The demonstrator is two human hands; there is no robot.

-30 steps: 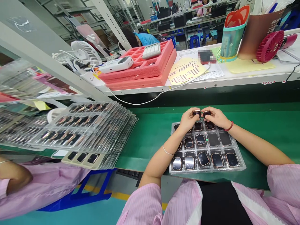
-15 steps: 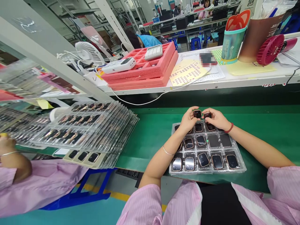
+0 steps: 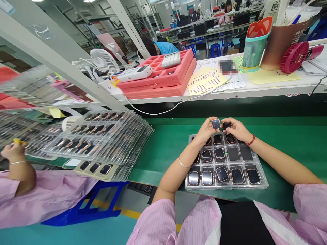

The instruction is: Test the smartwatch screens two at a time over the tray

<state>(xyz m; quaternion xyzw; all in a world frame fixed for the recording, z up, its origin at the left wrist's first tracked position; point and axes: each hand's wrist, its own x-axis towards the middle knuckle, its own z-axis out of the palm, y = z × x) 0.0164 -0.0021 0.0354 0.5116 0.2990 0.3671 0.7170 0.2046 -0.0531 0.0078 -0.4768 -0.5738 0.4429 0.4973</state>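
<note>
My left hand (image 3: 206, 129) is closed on a smartwatch case (image 3: 216, 124), its dark screen framed by a gold rim. Just to the right, my right hand (image 3: 237, 129) grips a second smartwatch case (image 3: 226, 126). Both are raised over the far edge of a clear plastic tray (image 3: 264, 182). Several more watch cases lie in the tray's compartments, such as the watch case (image 3: 237, 176) in the near row. Two pockets in the middle row, at the right, hold no case. My forearms and hands hide parts of the far and left pockets.
A tall stack of clear trays (image 3: 122, 146) with watch parts stands to the left on the green bench (image 3: 166, 146). A co-worker's hand (image 3: 15, 151) is at far left. Red foam trays (image 3: 176, 83), a cup (image 3: 255, 51) and a pink fan (image 3: 293, 56) sit on the shelf.
The watch case in my left hand has tilted, so its screen now faces me more and reflects light. My right hand has barely moved. The co-worker's hand has risen a little.
</note>
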